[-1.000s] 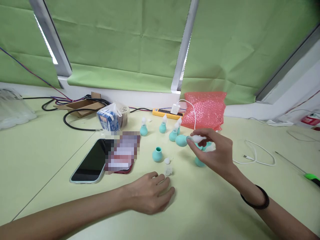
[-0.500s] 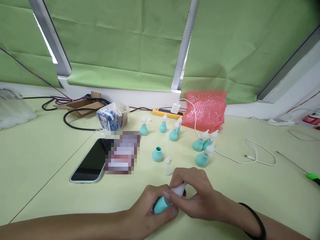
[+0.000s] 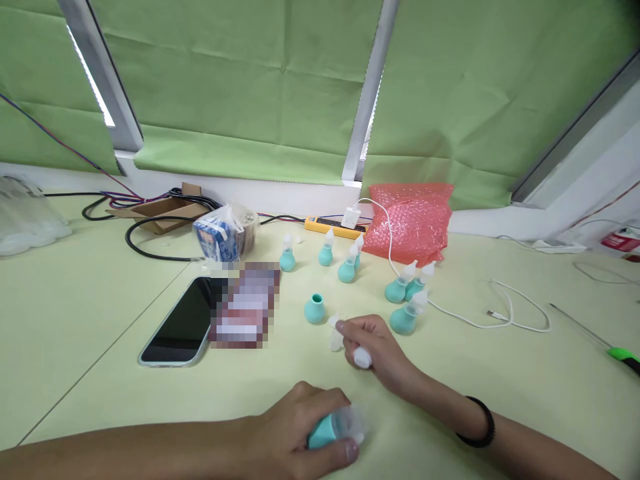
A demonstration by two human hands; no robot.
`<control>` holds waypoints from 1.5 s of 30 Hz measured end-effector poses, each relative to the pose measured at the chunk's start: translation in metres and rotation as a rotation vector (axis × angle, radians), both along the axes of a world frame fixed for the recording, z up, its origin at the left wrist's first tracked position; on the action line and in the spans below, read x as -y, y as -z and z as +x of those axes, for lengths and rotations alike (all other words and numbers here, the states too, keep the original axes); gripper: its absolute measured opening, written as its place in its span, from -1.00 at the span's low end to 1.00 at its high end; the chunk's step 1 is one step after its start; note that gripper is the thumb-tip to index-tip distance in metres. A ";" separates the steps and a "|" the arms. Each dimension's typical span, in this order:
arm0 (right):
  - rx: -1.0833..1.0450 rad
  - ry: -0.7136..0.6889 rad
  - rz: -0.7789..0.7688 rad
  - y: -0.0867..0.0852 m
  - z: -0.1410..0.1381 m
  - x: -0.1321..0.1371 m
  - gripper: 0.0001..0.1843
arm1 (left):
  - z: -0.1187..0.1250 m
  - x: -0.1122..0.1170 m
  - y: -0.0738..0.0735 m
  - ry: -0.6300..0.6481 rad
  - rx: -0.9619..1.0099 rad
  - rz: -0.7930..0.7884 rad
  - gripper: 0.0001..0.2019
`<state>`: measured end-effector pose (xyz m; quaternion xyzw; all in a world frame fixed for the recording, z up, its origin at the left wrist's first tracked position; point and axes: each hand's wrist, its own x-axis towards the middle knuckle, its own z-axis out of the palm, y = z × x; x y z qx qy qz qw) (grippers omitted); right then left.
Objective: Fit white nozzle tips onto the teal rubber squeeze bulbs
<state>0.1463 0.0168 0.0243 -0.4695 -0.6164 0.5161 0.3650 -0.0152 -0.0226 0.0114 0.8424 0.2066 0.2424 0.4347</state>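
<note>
My left hand (image 3: pixel 300 430) is wrapped round a nasal aspirator (image 3: pixel 324 432) with a teal squeeze bulb and a clear front part pointing right. Farther up, my right hand (image 3: pixel 375 350) is closed, with a white cap-like piece (image 3: pixel 363 358) showing under its curled fingers. Its thumb and forefinger touch a small whitish piece (image 3: pixel 334 322) on the table. Just below that lies a clear piece (image 3: pixel 336 342), partly hidden by the fingers. An open teal bulb (image 3: pixel 315 309) stands upright to the left of these, with no tip on it.
Several assembled aspirators (image 3: pixel 347 270) stand or lean farther back and right. Left are a phone (image 3: pixel 177 323) and a pixelated reddish object (image 3: pixel 245 307). Behind lie a bagged packet (image 3: pixel 220 233), a yellow power strip (image 3: pixel 333 227) and red bubble wrap (image 3: pixel 410 223). A white cable (image 3: pixel 465 320) and screwdriver (image 3: pixel 623 352) lie right.
My right hand has left the aspirator and moved up to the small pieces, carrying a white piece. The clear front of the aspirator is uncovered; my left hand keeps its hold.
</note>
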 end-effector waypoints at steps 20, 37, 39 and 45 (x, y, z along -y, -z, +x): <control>0.618 0.219 1.079 0.019 0.026 -0.024 -0.84 | 0.012 -0.012 0.009 -0.262 0.525 -0.829 -0.83; -0.049 -0.295 0.962 0.008 0.010 -0.011 -0.83 | 0.009 -0.014 0.017 -0.256 0.570 -0.919 -0.81; -0.014 -0.288 1.009 0.008 0.010 -0.010 -0.81 | 0.009 -0.015 0.017 -0.251 0.570 -0.934 -0.81; 0.118 -0.171 1.219 0.011 0.008 -0.004 -0.68 | 0.010 -0.018 0.018 -0.258 0.601 -0.977 -0.82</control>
